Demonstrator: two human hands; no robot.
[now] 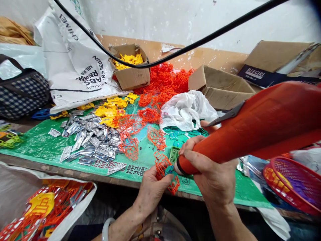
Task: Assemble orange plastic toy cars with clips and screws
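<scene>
My left hand (pixel 154 185) pinches an orange-red lattice plastic frame (pixel 162 161) with a small teal piece (pixel 170 170) against it, at the table's front edge. Closed around a large red electric screwdriver (pixel 225 130) is my right hand (pixel 213 177). Its nose points down-left at the teal piece; whether the tip touches is hidden. Just behind the hands lies a green perforated tray (pixel 175 154), partly covered by the screwdriver. More orange-red frames (pixel 155 137) are spread beyond my left hand. Dark teal pieces (pixel 193 131) lie partly under a white cloth or bag (pixel 188 110).
Silver plastic parts (pixel 92 137) and yellow parts (pixel 110 110) are heaped at left. Cardboard boxes (pixel 225 85) stand at the back. A pink basket (pixel 296 180) is at right. A sack of mixed parts (pixel 47 207) sits at lower left. A black cable (pixel 200 43) crosses overhead.
</scene>
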